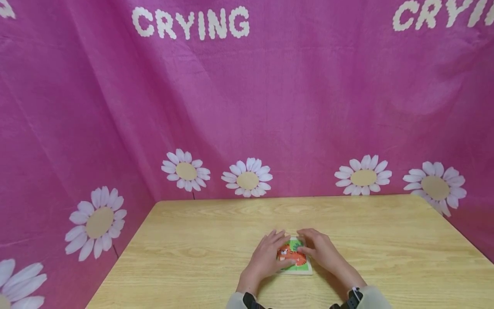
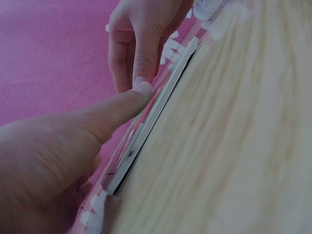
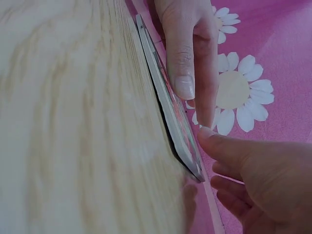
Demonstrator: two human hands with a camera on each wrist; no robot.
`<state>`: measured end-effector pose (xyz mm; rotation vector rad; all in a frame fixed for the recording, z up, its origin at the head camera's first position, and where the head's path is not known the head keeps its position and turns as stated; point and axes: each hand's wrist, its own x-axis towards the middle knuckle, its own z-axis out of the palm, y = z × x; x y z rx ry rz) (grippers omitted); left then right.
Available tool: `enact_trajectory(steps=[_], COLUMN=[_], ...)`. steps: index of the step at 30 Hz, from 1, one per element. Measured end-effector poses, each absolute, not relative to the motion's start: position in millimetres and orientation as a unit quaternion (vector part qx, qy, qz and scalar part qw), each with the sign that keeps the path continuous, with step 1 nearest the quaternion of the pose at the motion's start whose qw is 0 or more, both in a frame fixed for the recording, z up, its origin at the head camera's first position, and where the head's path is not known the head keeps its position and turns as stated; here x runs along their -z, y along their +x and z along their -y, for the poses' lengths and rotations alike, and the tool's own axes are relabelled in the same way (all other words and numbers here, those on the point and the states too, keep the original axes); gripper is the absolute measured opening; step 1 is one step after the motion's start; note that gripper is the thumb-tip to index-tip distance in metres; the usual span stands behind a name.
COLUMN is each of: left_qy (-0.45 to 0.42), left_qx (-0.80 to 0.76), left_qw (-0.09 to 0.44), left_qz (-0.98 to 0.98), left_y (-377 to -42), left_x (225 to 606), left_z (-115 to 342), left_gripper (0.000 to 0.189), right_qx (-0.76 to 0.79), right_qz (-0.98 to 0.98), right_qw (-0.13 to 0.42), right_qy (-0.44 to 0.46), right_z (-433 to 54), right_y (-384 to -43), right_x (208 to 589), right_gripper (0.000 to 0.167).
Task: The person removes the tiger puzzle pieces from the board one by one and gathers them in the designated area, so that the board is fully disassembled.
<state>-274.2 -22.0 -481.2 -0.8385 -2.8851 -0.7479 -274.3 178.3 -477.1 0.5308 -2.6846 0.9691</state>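
Observation:
A small flat puzzle board lies on the wooden table, with an orange tiger picture on a green ground and a pale rim. My left hand spreads over its left side, thumb stretched across the lower part of the picture and covering some of it. At the upper right my right hand is bent loosely, thumb reaching over the right edge. From the left wrist, the board's pale side shows low on the table, and both thumbs overlap above it. The right wrist view shows its thin edge side-on.
The light wood table stretches out on all sides of the board. Behind and to the left hangs a pink cloth with white daisies and lettering, meeting the table's far edge. Dark wrist straps sit at the sleeves.

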Motion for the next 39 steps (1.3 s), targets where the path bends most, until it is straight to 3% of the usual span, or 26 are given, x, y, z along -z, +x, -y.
enact_trajectory(steps=[14, 21, 39], left_qy=[-0.275, -0.264, -0.266], left_qx=[0.244, 0.258, 0.253], left_qw=[-0.011, -0.027, -0.023], left_qz=[0.93, 0.929, 0.93], left_y=[-278, -278, -278], left_x=[483, 482, 487], left_z=[23, 23, 23], left_gripper=[0.063, 0.064, 0.063], right_qx=[-0.321, -0.332, -0.299], right_qz=[0.918, 0.913, 0.921], right_qw=[0.109, 0.074, 0.018], right_qy=[0.207, 0.224, 0.25], right_z=[-180, -181, -180], right_y=[-282, -286, -291], right_x=[474, 469, 462], right_gripper=[0.026, 0.016, 0.018])
